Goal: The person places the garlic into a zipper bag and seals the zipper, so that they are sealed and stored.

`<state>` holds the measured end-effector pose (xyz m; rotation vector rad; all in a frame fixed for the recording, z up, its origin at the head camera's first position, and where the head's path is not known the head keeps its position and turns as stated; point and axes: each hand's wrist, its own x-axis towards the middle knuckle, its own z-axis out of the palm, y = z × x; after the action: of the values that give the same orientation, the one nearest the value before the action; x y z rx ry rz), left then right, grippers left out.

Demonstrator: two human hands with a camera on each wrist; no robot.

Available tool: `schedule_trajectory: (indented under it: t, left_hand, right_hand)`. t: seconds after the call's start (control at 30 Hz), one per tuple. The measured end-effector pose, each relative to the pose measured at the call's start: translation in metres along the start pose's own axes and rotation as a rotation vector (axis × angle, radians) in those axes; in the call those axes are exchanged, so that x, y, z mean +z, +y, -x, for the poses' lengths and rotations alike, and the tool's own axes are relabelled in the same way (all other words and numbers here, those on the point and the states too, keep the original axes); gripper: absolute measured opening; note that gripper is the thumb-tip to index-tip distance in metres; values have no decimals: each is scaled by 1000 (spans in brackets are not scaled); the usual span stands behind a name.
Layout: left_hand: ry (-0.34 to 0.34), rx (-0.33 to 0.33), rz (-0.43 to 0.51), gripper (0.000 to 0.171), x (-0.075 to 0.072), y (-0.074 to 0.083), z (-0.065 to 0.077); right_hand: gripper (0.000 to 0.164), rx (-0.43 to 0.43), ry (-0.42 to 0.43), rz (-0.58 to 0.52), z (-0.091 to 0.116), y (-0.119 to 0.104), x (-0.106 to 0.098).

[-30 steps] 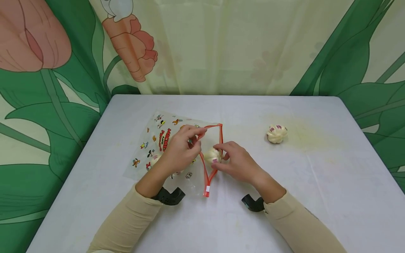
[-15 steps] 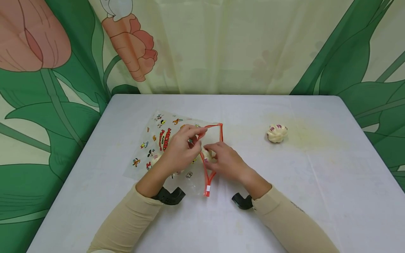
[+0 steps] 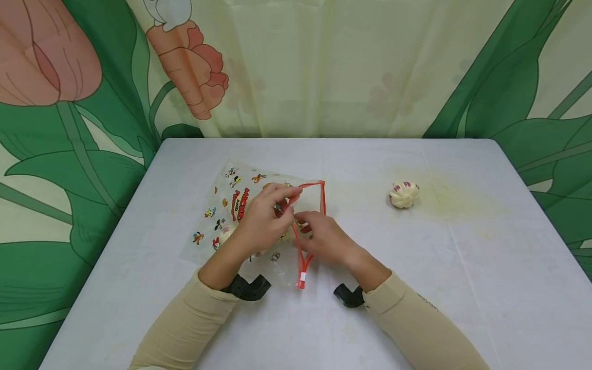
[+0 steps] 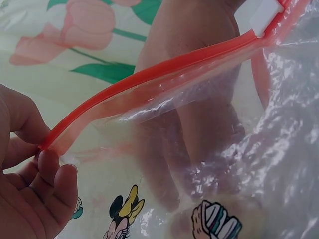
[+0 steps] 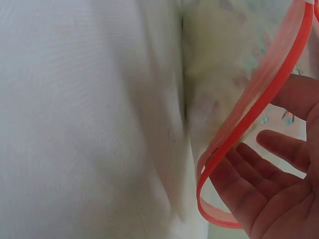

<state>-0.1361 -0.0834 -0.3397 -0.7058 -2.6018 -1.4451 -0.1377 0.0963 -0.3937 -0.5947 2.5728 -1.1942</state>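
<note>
A clear zip bag (image 3: 215, 203) printed with cartoon figures lies on the table, its red-edged mouth facing right. My left hand (image 3: 265, 218) pinches the upper red edge (image 4: 149, 74) between thumb and fingers and holds the mouth apart. Through that mouth reaches my right hand (image 3: 328, 239); its fingers (image 5: 239, 174) look loosely bent, with nothing visible between them in the right wrist view. Inside the bag, a pale garlic bulb (image 3: 226, 234) shows partly behind my left wrist. Another pale, blurred shape (image 5: 214, 59) lies behind the plastic. One garlic bulb (image 3: 404, 195) with purple streaks sits apart at the right.
The white-covered table (image 3: 462, 288) carries a faint yellowish stain around the lone bulb. A white slider (image 3: 302, 276) sits at the near end of the bag's red zip. Behind the table hangs a flower-printed curtain (image 3: 333, 67).
My right hand has moved left into the bag mouth with a garlic bulb, which is now mostly hidden, and its fingers have loosened. My left hand has stayed on the bag's edge.
</note>
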Motion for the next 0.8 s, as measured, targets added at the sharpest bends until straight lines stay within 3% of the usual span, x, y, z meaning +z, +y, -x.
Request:
schedule_trajectory:
  t: [0.43,0.8]
  left_hand:
    - [22,23,4,38,1,1,1]
    - [21,27,0,38,3,0,1]
  right_hand:
    - [46,4,-44,-54,-2,-4,5]
    - [19,-25,-86,-35,0,-6,9]
